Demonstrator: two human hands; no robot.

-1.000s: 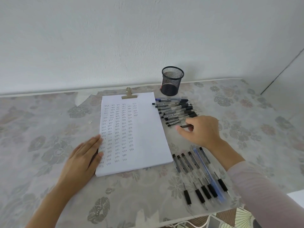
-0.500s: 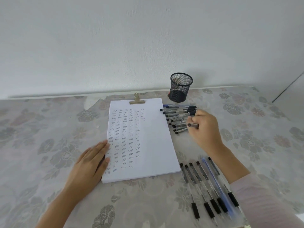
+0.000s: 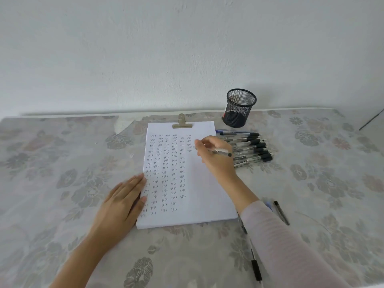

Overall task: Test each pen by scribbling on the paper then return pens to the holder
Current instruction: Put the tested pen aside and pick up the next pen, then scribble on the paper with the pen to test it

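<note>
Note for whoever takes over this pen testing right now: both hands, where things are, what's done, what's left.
Left hand: flat, pressing the left edge of the paper.
Right hand: grips a pen, tip at the paper's upper right.
Pen pile: right of the paper; more pens by the right forearm.
Holder: upright behind the pile, looks empty.
Done: columns of test marks.
Left: scribble this pen, test any others, return all to the holder.

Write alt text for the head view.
The right hand holds a pen over clipped paper covered in small marks, the left hand flat on its left edge. More pens lie near a black mesh holder.
</note>
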